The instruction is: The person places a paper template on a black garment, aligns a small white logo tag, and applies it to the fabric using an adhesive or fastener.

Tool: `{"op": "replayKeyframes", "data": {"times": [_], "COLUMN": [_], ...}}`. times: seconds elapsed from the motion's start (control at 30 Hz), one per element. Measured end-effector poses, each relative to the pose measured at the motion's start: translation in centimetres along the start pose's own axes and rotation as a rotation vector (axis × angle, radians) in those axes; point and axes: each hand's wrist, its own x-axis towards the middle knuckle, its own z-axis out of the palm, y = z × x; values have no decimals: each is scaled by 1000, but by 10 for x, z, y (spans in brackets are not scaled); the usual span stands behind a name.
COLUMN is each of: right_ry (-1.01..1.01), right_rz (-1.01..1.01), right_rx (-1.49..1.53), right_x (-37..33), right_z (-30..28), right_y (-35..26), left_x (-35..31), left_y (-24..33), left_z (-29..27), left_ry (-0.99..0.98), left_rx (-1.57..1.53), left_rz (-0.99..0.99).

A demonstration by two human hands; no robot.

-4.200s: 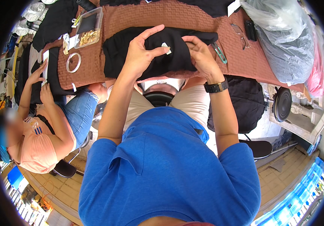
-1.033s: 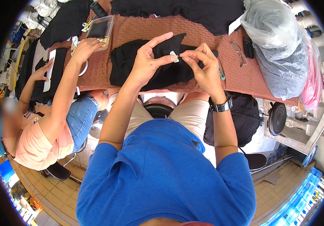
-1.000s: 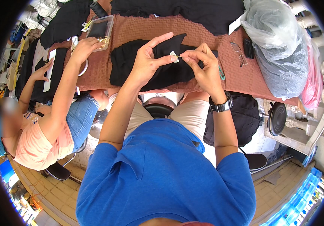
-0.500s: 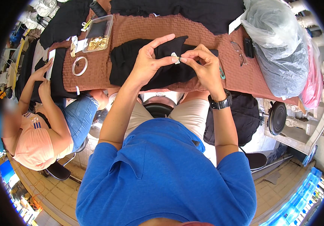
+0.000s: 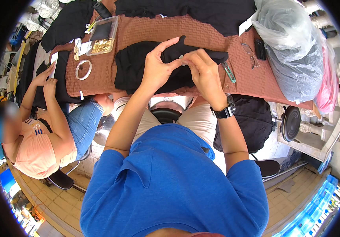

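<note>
A small white tag (image 5: 180, 57) shows between my fingertips, mostly covered by them. My left hand (image 5: 157, 68) grips its edge near the thumb tip, with the index finger stretched up and away. Pinched fingers of my right hand (image 5: 202, 68) close over the tag from the other side, and I cannot make out any finer piece in them. Both hands are above a folded black cloth (image 5: 132, 61) on the table. Near my right hand, teal-green thread snips (image 5: 228, 72) lie on the table beside the cloth.
A brown-covered table (image 5: 138, 29) bears a clear box (image 5: 106, 41) with gold pieces, a white tape roll (image 5: 83, 69), eyeglasses (image 5: 250, 54) and more black cloth (image 5: 193, 6). Filled plastic bags (image 5: 292, 55) stand right. At left, a co-worker's hands (image 5: 45, 81) rest on black cloth with a white strip.
My right hand has turned and moved slightly left and inward, its fingers now covering most of the white tag. More of the teal-green snips shows. My left hand has shifted slightly.
</note>
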Motion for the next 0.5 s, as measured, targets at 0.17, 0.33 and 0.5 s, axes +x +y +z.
{"op": "replayKeyframes", "data": {"times": [0.17, 0.33, 0.5], "right_ry": [191, 252, 175], "right_rz": [10, -78, 113], "right_rx": [350, 681, 510], "right_x": [15, 18, 12], "right_z": [-21, -71, -66], "right_y": [-38, -85, -72], "left_x": [1, 2, 4], "left_y": [1, -7, -7], "left_z": [-4, -10, -10], "left_ry": [11, 30, 11], "left_rx": [61, 81, -4], "left_rz": [-46, -66, -58]}}
